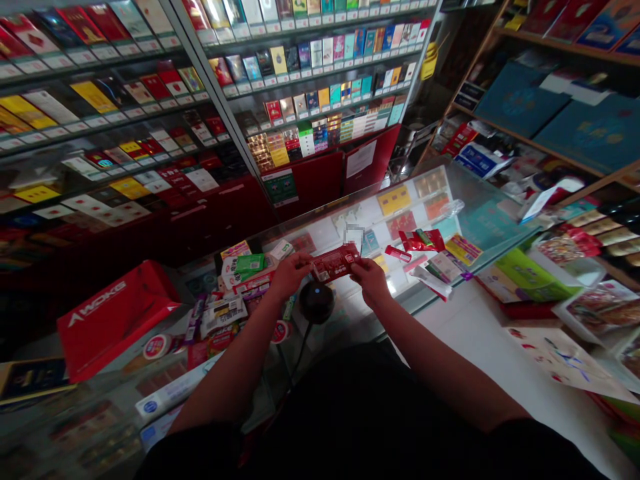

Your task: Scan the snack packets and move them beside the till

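Note:
A dark red snack packet (333, 263) with pale print is stretched between my two hands above the glass counter. My left hand (293, 273) pinches its left end, and my right hand (369, 273) pinches the right end. Just below the packet stands a round black device (317, 302) with a small blue light and a cable running down from it. To the left of that device lies a heap of small packaged goods, including a green packet (250, 265). On the right, a red packet (423, 240) and a small red stick-shaped pack (398, 253) rest on the glass.
A big red box (117, 317) sits on the counter's left. Behind, shelves (320, 70) hold rows of cigarette packs. Blue boxes (523, 100) fill a wooden shelf at right. A green box (530, 273) stands beside the counter's right edge.

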`<state>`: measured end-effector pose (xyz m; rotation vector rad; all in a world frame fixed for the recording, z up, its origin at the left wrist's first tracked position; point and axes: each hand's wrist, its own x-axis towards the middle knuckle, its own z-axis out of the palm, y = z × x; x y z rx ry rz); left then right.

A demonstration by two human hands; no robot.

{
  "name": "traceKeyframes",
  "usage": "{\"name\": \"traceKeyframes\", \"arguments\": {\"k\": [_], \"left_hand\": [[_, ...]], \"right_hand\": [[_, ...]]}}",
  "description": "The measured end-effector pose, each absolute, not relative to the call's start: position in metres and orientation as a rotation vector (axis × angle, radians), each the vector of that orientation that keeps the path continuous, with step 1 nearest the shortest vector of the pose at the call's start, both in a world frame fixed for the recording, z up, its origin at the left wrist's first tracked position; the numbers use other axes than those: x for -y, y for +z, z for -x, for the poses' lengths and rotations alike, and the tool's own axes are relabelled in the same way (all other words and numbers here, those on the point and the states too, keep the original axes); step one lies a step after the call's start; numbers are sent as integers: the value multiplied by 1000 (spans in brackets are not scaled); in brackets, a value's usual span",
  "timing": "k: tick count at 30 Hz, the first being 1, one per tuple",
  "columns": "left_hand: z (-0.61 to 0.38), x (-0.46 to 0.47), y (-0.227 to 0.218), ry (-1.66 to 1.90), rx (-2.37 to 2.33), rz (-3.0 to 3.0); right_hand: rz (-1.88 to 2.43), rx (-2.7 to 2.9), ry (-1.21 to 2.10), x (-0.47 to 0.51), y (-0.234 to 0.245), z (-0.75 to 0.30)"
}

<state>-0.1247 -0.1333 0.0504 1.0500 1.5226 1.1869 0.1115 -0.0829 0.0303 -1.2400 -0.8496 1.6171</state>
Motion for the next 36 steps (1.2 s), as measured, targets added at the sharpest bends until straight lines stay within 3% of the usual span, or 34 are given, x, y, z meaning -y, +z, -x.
{"name": "traceKeyframes", "arguments": {"k": [10,26,36], "left_hand": [[114,131,54,1146,-1572,-1131],[116,157,108,1215,-1532,-1148],[113,170,141,1567,-1564,-1006]], "right_hand": [[1255,904,1507,80,29,-134],[1136,943,1567,86,83,-117],[1045,1145,1490,91,117,-109]]}}
